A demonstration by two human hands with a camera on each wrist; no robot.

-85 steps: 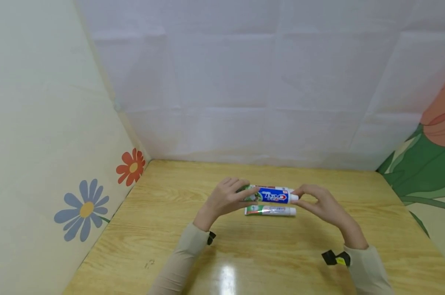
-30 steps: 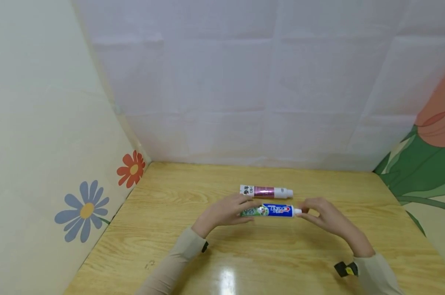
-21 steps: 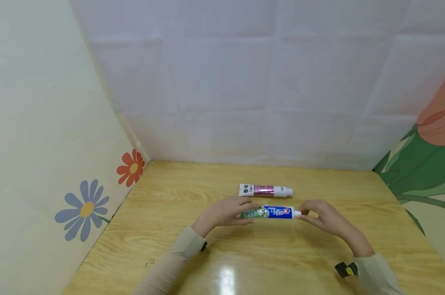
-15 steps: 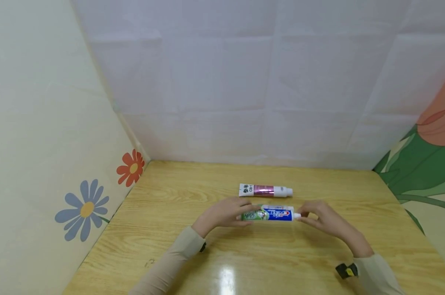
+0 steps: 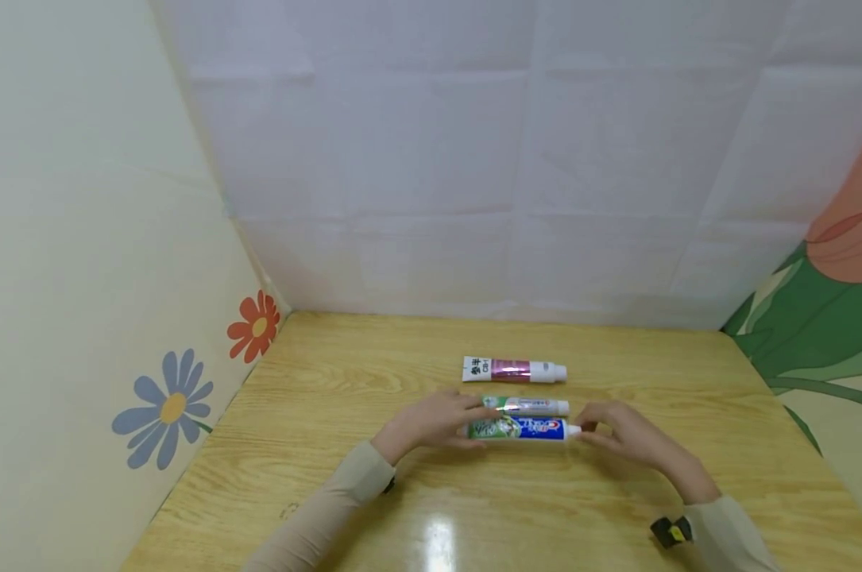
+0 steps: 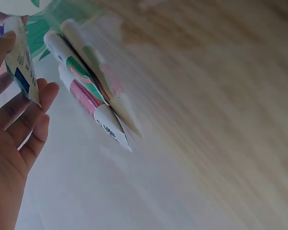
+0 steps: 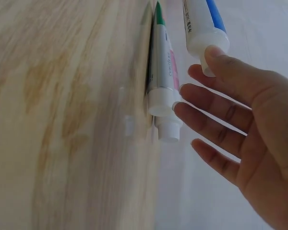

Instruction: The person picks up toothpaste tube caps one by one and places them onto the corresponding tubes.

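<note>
A blue and green Crest toothpaste tube [image 5: 538, 429] lies lengthwise between my hands. My left hand [image 5: 434, 424] pinches its flat end, with thumb and fingers on either side in the left wrist view. My right hand [image 5: 629, 435] pinches its white cap; in the right wrist view the other fingers of this right hand [image 7: 264, 110] are spread. Both wrist views show the Crest tube [image 7: 199, 21] raised off the table. Just behind it, a silver and green toothpaste tube [image 5: 534, 407] rests on the wood, its left end partly hidden by my left fingers.
Farther back lies a pink and white toothpaste tube [image 5: 511, 370], parallel to the others. The wooden table [image 5: 373, 349] meets a white sheet [image 5: 416, 159] behind, with flower-printed walls [image 5: 166, 409] at the sides.
The Crest tube has come from over the pink tube toward me, held in both hands. It has passed over the silver and green tube, which now shows behind it.
</note>
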